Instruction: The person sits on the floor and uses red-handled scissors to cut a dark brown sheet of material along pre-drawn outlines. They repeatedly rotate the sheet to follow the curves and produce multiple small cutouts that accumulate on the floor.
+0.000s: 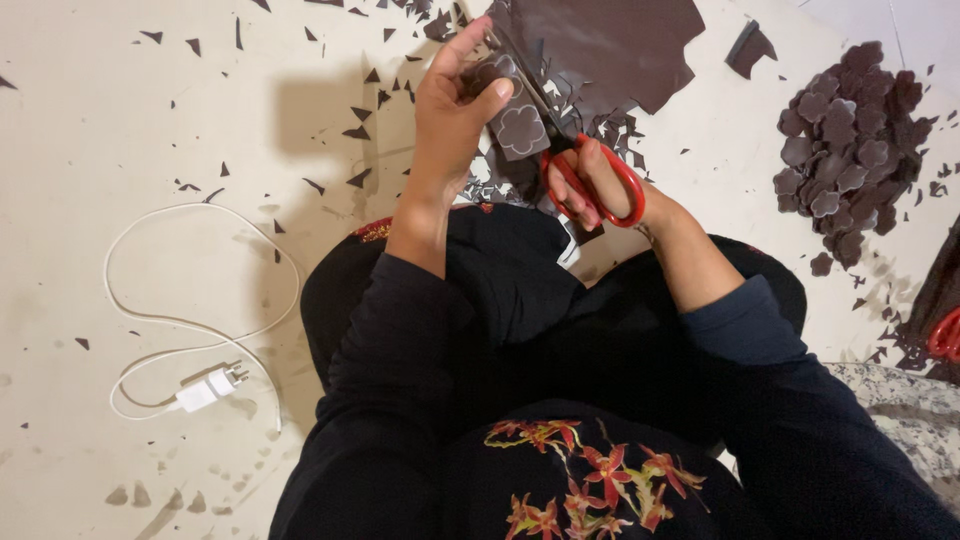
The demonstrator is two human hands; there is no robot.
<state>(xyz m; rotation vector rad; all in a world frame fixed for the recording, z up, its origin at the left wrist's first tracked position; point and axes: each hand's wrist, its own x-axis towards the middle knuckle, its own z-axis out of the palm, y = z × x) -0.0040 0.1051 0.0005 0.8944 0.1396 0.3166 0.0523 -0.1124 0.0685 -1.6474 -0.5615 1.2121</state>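
My left hand pinches a small dark brown piece of sheet material that bears pale flower outlines. My right hand has its fingers through the red handles of a pair of scissors. The blades point up and left into the piece, just beside my left thumb. Both hands are held above my lap, over a floor littered with dark offcuts.
A big dark brown sheet lies on the floor ahead. A heap of cut flower shapes sits at the right. A white charger with its coiled cable lies at the left. A second red-handled tool shows at the right edge.
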